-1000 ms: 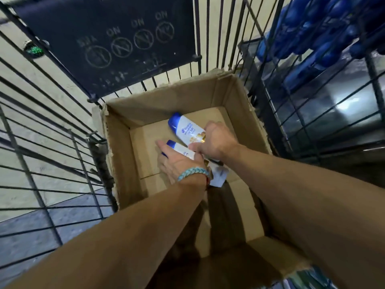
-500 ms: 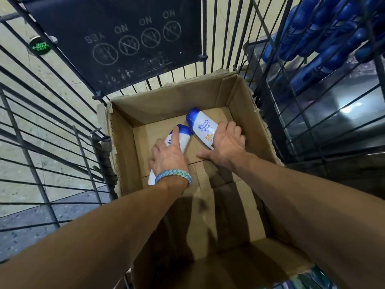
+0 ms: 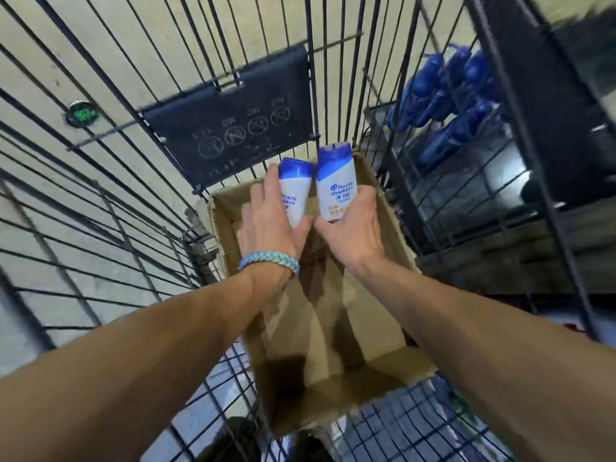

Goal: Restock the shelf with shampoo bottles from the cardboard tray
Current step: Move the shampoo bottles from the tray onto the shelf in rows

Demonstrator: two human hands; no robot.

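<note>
Gripping a white, blue-capped shampoo bottle [image 3: 295, 191] in the left hand [image 3: 266, 228], fingers curled round its lower body. Gripping a second shampoo bottle [image 3: 335, 185], labelled Head & Shoulders, in the right hand [image 3: 353, 225] the same way. Holding both side by side over the far end of the cardboard tray [image 3: 396, 235], caps pointing away. Wearing a braided blue bracelet [image 3: 270, 261] on the left wrist. Around the tray, a black wire cart [image 3: 133, 181]; beyond the tray's right side, blurred blue packages [image 3: 443, 105].
</note>
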